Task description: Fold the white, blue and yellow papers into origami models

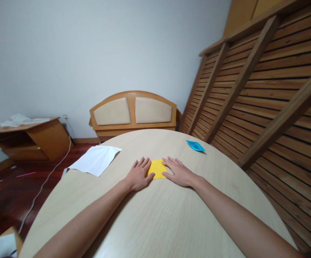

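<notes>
A yellow folded paper (157, 168) lies flat on the light wooden table (155, 215), in the middle ahead of me. My left hand (138, 174) rests palm down on the paper's left edge, fingers spread. My right hand (178, 171) presses flat on its right edge, thumb on the lower corner. Neither hand grips the paper; both lie on top of it.
A blue folded paper piece (195, 146) sits at the table's far right. A white sheet (96, 159) hangs over the far left edge. Slatted wooden bed frames (265, 93) lean at right, a headboard (133, 114) stands behind, and a low cabinet (29, 138) at left.
</notes>
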`<state>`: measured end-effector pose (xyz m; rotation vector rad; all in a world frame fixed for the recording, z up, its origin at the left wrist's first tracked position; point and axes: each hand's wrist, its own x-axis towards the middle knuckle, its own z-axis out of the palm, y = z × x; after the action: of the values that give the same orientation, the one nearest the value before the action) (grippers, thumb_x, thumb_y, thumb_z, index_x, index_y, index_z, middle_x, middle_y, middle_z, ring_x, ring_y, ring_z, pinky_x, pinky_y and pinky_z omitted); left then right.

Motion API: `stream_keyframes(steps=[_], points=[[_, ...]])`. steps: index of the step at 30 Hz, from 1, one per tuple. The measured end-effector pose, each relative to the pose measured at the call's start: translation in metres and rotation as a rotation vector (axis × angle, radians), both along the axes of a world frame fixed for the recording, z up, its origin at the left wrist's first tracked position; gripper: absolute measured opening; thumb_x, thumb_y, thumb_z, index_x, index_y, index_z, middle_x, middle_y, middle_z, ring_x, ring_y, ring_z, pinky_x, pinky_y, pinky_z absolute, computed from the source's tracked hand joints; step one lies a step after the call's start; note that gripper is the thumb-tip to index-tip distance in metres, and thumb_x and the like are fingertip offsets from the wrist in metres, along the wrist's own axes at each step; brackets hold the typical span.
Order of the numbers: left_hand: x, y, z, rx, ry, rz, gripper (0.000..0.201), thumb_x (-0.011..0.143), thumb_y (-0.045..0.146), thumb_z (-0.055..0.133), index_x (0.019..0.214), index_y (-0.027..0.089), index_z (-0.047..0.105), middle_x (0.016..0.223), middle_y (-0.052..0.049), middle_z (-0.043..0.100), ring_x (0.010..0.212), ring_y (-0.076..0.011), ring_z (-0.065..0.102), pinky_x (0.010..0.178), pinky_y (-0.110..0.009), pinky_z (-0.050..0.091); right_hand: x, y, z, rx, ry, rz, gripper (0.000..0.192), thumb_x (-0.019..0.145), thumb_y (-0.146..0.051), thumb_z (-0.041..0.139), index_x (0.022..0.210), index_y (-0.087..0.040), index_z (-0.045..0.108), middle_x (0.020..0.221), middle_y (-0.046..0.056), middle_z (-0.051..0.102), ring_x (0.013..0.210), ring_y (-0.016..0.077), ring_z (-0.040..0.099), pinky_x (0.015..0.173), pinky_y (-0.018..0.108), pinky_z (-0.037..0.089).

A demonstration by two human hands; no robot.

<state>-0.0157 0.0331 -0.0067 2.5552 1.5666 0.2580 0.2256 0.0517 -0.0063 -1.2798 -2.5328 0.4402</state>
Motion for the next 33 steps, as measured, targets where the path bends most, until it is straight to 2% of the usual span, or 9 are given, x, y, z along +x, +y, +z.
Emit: stream_keyframes(steps=[4, 10, 14, 17, 20, 25, 33], points=[[0.000, -0.001, 0.004, 0.039, -0.030, -0.132, 0.057, 0.097, 0.047, 0.040, 0.147, 0.018, 0.043, 0.157, -0.012, 0.035, 0.148, -0.0305, 0.023, 0.119, -0.053, 0.022, 0.000, 0.000, 0.000, 0.017, 0.001, -0.013, 0.060, 0.095, -0.052, 0.040, 0.147, -0.020, 0.044, 0.158, 0.007, 0.035, 0.148, 0.0275, 0.024, 0.121, 0.049, 0.014], [-0.001, -0.003, 0.008, 0.022, -0.067, -0.334, 0.052, 0.099, 0.048, 0.041, 0.145, 0.025, 0.047, 0.154, -0.010, 0.041, 0.145, -0.0298, 0.031, 0.116, -0.055, 0.025, 0.000, 0.005, -0.004, 0.028, 0.008, -0.017, 0.054, 0.097, -0.037, 0.035, 0.147, -0.020, 0.044, 0.156, 0.005, 0.038, 0.148, 0.0257, 0.023, 0.121, 0.046, 0.016], [-0.002, -0.004, 0.011, 0.036, -0.129, -0.442, 0.043, 0.099, 0.044, 0.044, 0.137, 0.026, 0.056, 0.147, -0.009, 0.051, 0.139, -0.0279, 0.043, 0.115, -0.051, 0.030, 0.002, 0.009, -0.006, 0.050, 0.045, -0.014, 0.051, 0.093, -0.026, 0.042, 0.142, -0.016, 0.050, 0.153, 0.007, 0.043, 0.147, 0.0269, 0.026, 0.120, 0.047, 0.020], [-0.002, -0.003, 0.010, 0.047, -0.162, -0.497, 0.036, 0.098, 0.036, 0.047, 0.130, 0.027, 0.063, 0.143, -0.008, 0.055, 0.136, -0.0267, 0.047, 0.114, -0.049, 0.031, 0.003, 0.008, -0.007, 0.083, 0.107, 0.013, 0.047, 0.092, -0.029, 0.047, 0.137, -0.016, 0.053, 0.147, 0.011, 0.050, 0.144, 0.0276, 0.032, 0.118, 0.048, 0.025], [-0.002, -0.001, 0.008, 0.052, -0.176, -0.519, 0.033, 0.096, 0.030, 0.051, 0.126, 0.028, 0.066, 0.142, -0.007, 0.056, 0.136, -0.0272, 0.046, 0.114, -0.050, 0.033, 0.003, 0.006, -0.005, 0.132, 0.169, 0.026, 0.039, 0.092, -0.033, 0.053, 0.128, -0.017, 0.059, 0.136, 0.013, 0.059, 0.136, 0.0280, 0.044, 0.113, 0.047, 0.034], [-0.001, 0.002, 0.003, 0.073, -0.247, -0.481, 0.031, 0.093, 0.025, 0.055, 0.120, 0.027, 0.070, 0.143, -0.008, 0.054, 0.137, -0.0271, 0.045, 0.114, -0.048, 0.035, 0.002, 0.006, -0.002, 0.212, 0.251, 0.068, 0.025, 0.088, -0.025, 0.060, 0.112, -0.020, 0.066, 0.115, 0.009, 0.069, 0.112, 0.0246, 0.061, 0.099, 0.042, 0.046], [0.001, 0.003, 0.000, 0.151, -0.194, -0.366, 0.032, 0.092, 0.024, 0.054, 0.120, 0.020, 0.070, 0.142, -0.014, 0.054, 0.135, -0.0298, 0.046, 0.112, -0.050, 0.039, 0.005, 0.011, -0.004, 0.272, 0.234, 0.009, 0.018, 0.085, -0.026, 0.066, 0.103, -0.024, 0.071, 0.100, 0.005, 0.074, 0.092, 0.0216, 0.067, 0.085, 0.035, 0.050]])
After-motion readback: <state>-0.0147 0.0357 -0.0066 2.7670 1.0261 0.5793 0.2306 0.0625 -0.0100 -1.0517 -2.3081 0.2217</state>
